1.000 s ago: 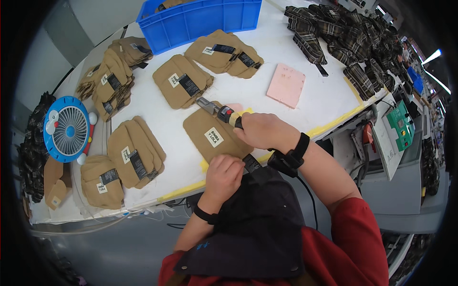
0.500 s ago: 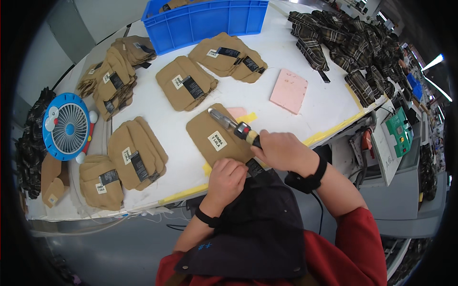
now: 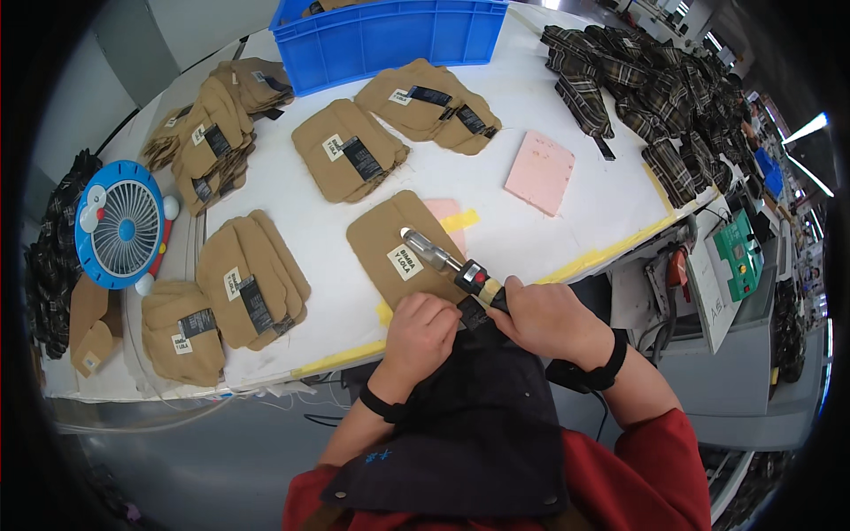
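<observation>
In front of me a tan fabric piece (image 3: 385, 232) with a white label (image 3: 405, 262) lies flat on the table. My left hand (image 3: 420, 332) rests on its lower edge, fingers curled and pressed together on the cloth. My right hand (image 3: 553, 320) is wrapped round the dark handle of a hand tool (image 3: 453, 268) with a red button and a rounded, shiny tip. That tip hangs over the fabric, just above the label; whether it touches I cannot tell. A black strip (image 3: 472, 311) shows at the fabric's lower corner, between my hands.
Stacks of tan labelled pieces (image 3: 255, 281) lie left and beyond. A blue fan (image 3: 126, 227) stands at far left, a blue crate (image 3: 390, 44) at the back. A pink pad (image 3: 540, 173) lies right, near plaid cloth (image 3: 651, 88). Yellow tape (image 3: 584, 264) edges the table.
My right hand and the tool have moved right and towards me, so the tip has gone from the fabric's upper part to nearer the label. My left hand stays in place.
</observation>
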`<state>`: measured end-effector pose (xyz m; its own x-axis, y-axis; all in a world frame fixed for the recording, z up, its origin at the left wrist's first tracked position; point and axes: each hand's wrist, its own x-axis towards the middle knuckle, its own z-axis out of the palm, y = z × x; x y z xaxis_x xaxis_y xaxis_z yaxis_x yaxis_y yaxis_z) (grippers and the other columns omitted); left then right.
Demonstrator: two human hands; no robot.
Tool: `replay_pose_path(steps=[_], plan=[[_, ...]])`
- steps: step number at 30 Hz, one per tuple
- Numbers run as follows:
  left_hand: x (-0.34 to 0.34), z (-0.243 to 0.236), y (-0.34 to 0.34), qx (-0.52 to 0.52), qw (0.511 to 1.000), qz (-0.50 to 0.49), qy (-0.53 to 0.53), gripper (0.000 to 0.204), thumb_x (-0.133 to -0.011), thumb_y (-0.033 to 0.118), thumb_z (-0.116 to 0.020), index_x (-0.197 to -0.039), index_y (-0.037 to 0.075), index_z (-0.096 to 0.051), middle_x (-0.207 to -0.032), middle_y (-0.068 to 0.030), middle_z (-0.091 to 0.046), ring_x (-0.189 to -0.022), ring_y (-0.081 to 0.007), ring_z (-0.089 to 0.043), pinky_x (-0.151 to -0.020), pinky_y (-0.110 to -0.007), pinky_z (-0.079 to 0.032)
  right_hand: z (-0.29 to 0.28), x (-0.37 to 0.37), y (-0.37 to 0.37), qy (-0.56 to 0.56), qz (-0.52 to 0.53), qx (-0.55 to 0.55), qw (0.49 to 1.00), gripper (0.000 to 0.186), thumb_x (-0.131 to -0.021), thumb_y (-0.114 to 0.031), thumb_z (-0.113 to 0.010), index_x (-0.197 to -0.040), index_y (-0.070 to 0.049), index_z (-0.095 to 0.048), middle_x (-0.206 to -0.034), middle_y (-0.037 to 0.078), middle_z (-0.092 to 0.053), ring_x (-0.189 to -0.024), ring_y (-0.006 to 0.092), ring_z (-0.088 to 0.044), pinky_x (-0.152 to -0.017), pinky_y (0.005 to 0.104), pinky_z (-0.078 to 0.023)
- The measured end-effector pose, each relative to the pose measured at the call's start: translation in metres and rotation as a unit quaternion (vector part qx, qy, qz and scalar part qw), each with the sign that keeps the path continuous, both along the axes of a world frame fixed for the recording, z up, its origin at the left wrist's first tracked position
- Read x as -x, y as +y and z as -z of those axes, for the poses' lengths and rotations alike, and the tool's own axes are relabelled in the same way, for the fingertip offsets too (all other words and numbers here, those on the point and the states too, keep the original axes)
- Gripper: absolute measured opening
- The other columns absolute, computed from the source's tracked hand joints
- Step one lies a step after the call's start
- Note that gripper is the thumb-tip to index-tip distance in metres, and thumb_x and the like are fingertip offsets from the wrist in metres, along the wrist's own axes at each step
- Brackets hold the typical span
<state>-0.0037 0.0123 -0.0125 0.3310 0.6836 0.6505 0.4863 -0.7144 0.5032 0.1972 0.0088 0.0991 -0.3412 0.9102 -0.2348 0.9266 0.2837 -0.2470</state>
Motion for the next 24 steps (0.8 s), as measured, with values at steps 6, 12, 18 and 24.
replay_pose_path(steps=[6, 12, 18, 24], plan=[[-0.004, -0.002, 0.000, -0.009, 1.000, 0.008, 0.003, 0.017, -0.069, -0.002, -0.077, -0.080, 0.007, -0.067, -0.085, -0.0041, -0.067, -0.083, -0.0260, -0.063, -0.073, -0.038, -0.049, 0.013, 0.016, 0.057, 0.016, -0.010, -0.055, 0.998, 0.040, -0.097, -0.036, -0.059, -0.092, 0.004, -0.058, -0.077, 0.022, -0.069, -0.072, 0.0423, -0.069, -0.067, 0.0498, -0.056], [-0.004, 0.000, 0.002, -0.005, 1.000, 0.005, -0.001, 0.018, -0.069, -0.002, -0.077, -0.081, 0.008, -0.067, -0.085, -0.0042, -0.067, -0.082, -0.0264, -0.063, -0.074, -0.038, -0.050, 0.024, 0.025, 0.060, 0.034, -0.005, -0.044, 0.998, 0.038, -0.097, -0.035, -0.058, -0.095, 0.003, -0.062, -0.080, 0.021, -0.070, -0.076, 0.0414, -0.071, -0.069, 0.0501, -0.057], [-0.002, 0.000, 0.000, -0.005, 1.000, 0.002, 0.005, 0.017, -0.069, -0.001, -0.077, -0.080, 0.008, -0.067, -0.085, -0.0041, -0.067, -0.082, -0.0266, -0.063, -0.073, -0.038, -0.050, 0.020, -0.003, -0.026, 0.027, 0.016, -0.049, 0.998, 0.039, -0.097, -0.034, -0.062, -0.093, 0.003, -0.054, -0.070, 0.020, -0.066, -0.062, 0.0390, -0.068, -0.056, 0.0464, -0.054], [-0.004, 0.001, 0.000, -0.010, 1.000, 0.003, 0.004, 0.015, -0.071, 0.000, -0.076, -0.081, 0.007, -0.067, -0.086, -0.0040, -0.065, -0.083, -0.0263, -0.062, -0.073, -0.038, -0.049, 0.032, -0.006, -0.003, 0.055, 0.005, -0.066, 0.996, 0.038, -0.099, -0.033, -0.060, -0.092, 0.004, -0.054, -0.071, 0.021, -0.066, -0.067, 0.0425, -0.068, -0.060, 0.0492, -0.054]])
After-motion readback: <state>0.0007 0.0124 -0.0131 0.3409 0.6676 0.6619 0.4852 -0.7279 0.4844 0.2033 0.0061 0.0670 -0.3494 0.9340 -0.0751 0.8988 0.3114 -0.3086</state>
